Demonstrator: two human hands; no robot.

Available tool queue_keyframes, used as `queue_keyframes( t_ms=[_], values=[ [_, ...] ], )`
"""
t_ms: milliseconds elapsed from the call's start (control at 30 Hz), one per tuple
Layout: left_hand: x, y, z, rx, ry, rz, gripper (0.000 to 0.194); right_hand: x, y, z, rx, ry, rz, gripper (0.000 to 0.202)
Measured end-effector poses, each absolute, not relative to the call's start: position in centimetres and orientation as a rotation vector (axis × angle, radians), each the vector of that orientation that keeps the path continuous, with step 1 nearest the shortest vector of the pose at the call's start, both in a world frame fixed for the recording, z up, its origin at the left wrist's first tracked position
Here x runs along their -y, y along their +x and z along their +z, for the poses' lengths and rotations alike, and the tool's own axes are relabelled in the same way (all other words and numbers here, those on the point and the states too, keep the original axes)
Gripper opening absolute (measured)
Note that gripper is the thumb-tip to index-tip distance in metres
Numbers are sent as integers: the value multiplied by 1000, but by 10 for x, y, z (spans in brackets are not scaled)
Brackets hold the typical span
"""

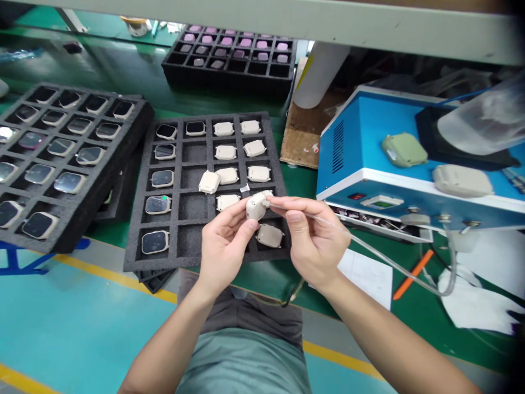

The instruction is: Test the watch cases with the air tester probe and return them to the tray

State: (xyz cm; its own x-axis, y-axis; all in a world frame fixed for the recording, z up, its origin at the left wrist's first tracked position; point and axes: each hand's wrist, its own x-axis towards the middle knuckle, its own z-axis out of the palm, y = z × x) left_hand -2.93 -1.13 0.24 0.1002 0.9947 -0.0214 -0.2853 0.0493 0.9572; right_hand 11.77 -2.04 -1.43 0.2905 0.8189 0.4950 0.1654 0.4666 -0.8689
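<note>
Desk [299, 183]: green, with pale reflections towards its far left.
Floor [82, 317]: turquoise, with a grey band [118, 261] and a yellow line [123, 279] running past the desk.
Beam [287, 22]: pale grey, faintly marked, crossing above the desk.
Frame [24, 260]: blue, at the left edge.

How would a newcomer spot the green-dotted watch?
Left of the blue machine, find the nearest grey foam tray. Take its leftmost column, fourth watch from the top. In that column, only this one bears a bright green dot.
</note>
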Motion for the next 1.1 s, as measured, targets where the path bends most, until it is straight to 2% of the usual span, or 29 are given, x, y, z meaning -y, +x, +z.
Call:
queue_keyframes(
  t_ms=[1100],
  values=[
    [13,-33,3,-922,1022,1236,34,20,114,-18,1233,-974,598,10]
  ],
)
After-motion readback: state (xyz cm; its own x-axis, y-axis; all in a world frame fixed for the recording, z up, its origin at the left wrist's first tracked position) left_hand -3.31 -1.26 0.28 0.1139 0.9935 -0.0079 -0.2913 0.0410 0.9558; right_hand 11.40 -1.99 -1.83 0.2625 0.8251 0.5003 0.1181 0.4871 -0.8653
